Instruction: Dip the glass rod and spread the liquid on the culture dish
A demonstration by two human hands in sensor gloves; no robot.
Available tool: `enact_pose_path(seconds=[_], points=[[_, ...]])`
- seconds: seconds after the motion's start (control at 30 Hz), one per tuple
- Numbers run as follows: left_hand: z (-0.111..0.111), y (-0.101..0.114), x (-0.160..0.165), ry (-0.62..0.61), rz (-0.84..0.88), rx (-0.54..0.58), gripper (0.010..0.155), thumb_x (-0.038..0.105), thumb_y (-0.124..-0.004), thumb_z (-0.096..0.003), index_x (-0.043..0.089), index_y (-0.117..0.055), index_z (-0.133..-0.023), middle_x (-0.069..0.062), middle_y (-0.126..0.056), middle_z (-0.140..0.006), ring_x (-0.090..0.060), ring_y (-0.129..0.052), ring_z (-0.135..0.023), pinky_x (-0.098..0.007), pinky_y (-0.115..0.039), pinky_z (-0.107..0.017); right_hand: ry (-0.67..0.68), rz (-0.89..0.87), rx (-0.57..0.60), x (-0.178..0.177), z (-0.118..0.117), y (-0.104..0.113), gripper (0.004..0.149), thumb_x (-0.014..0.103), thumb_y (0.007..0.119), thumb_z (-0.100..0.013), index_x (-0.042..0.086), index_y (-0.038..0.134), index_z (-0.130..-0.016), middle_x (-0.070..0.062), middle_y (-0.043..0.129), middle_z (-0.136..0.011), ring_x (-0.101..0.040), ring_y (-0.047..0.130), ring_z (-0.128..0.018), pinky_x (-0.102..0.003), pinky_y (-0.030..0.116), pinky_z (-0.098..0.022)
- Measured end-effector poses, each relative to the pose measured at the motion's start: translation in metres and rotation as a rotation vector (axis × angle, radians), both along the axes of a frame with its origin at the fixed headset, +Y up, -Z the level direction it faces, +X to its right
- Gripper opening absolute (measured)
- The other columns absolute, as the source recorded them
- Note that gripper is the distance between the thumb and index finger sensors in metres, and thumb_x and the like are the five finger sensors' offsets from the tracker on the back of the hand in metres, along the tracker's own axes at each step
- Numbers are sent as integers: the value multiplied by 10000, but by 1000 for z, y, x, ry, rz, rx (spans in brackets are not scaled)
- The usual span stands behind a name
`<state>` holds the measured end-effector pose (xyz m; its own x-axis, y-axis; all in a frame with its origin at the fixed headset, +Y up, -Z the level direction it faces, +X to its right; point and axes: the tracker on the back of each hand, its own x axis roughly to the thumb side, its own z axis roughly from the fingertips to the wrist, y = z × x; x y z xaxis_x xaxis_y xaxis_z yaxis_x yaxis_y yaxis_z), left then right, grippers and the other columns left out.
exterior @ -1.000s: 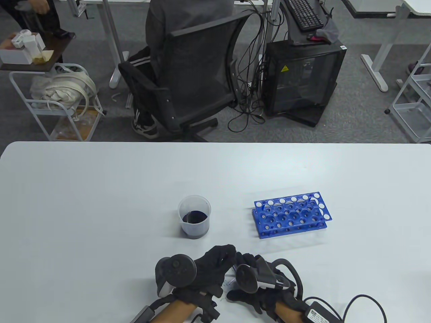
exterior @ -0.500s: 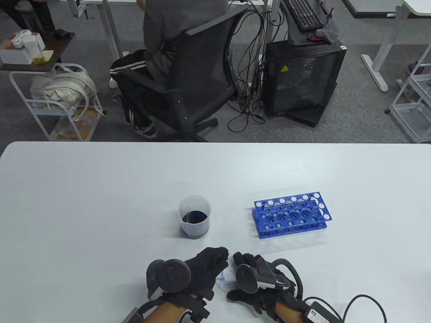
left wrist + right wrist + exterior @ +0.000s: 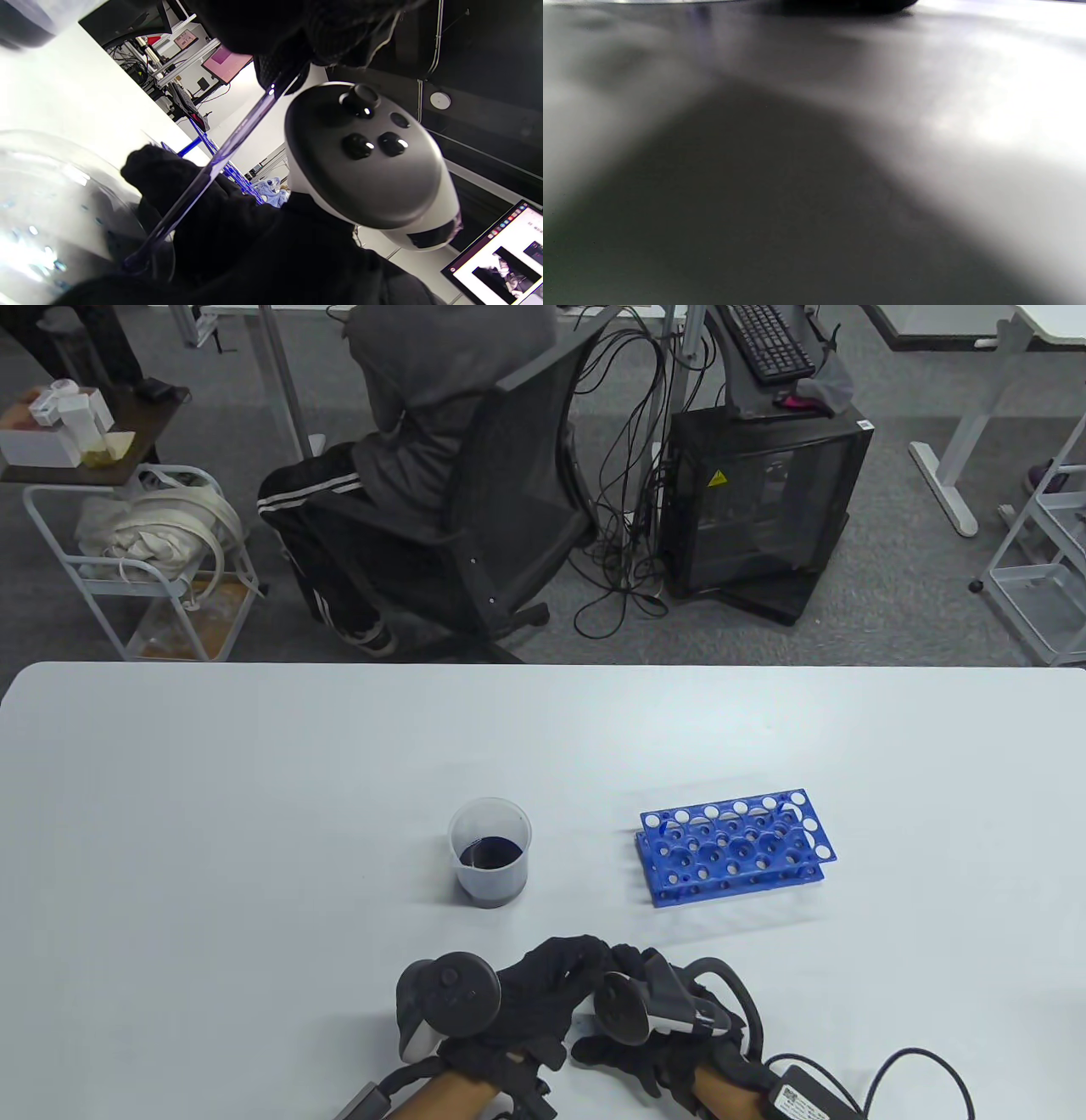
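My left hand pinches a clear glass rod stained blue. The rod slants down and its lower end touches the clear culture dish. In the table view both hands cover the dish and the rod. My right hand rests on the table right beside the left, and its fingers lie against the dish's rim. A clear beaker with dark liquid in it stands just beyond the hands. The right wrist view shows only a blurred table surface.
A blue test tube rack lies to the right of the beaker. A cable runs from my right wrist along the table's front edge. Beyond the table's far edge a person sits in an office chair.
My left hand swung left, uncovering the dish with blue streaks on it, then came back right over it. My right hand has not moved.
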<state>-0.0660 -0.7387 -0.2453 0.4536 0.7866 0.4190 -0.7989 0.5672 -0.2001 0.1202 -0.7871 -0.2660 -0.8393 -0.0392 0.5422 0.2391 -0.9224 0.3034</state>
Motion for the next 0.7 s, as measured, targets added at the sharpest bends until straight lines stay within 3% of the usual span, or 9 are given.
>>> enact_pose_path(seconds=[0.13,0.53,0.7], points=[[-2,4,-4,44,-62,86,452,413,-741,-594,315,-641,-1023,38,-800,-993,-90,-850,-385,-321,-792,-202,0,0,0,0,0,0,1050,800,547,-385,157,35,-1038,-93,197,-1090,-219,552,-762,-351,666,-506],[5,11,-22,75,-109,161,450,407,-770,-566,295,-696,-995,0,-856,-929,-81,-865,-319,-307,-797,-136,0,0,0,0,0,0,1051,800,546,-385,155,36,-1039,-92,197,-1090,-219,552,-762,-351,666,-507],[10,9,-22,61,-44,94,451,405,-779,-558,282,-713,-987,-4,-875,-911,-81,-868,-298,-304,-795,-117,0,-3,-2,0,0,0,1051,799,548,-385,157,34,-1038,-92,196,-1090,-219,551,-762,-352,665,-505]])
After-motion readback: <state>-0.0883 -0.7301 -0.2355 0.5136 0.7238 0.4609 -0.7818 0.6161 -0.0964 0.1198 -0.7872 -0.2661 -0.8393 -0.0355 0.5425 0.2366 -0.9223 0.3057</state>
